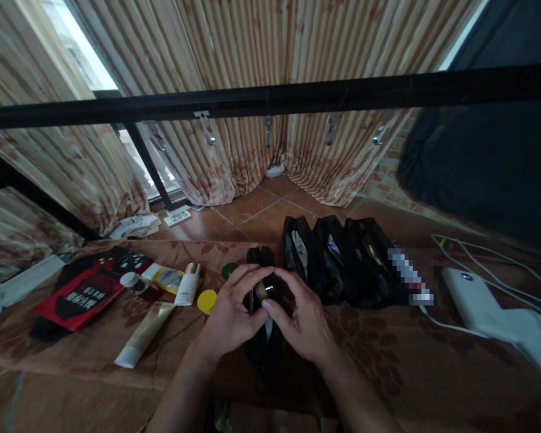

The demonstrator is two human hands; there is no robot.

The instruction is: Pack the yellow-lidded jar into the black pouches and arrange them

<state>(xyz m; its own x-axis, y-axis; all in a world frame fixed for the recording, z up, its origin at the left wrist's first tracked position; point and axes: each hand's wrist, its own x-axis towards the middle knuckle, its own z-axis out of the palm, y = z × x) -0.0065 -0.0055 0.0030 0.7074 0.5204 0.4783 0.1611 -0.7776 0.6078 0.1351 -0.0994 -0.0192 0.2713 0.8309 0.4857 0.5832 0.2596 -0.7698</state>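
Note:
My left hand (229,316) and my right hand (299,319) meet at the middle of a brown patterned cloth (387,361). Together they grip a small dark jar (274,290) with a gold band, fingers curled round it. The jar is held just over an open black pouch (263,343) that lies under both hands. To the left of my left hand lie a yellow round lid (206,300), a green lid (228,270), a white tube (188,285) and a long cream tube (144,334).
Three black pouches (337,258) stand in a row behind my hands. A red and black packet (83,288), a small white-capped bottle (132,281) and a yellow sachet (166,278) lie at left. White chargers with cables (487,307) sit at right. A black bar (270,96) crosses overhead.

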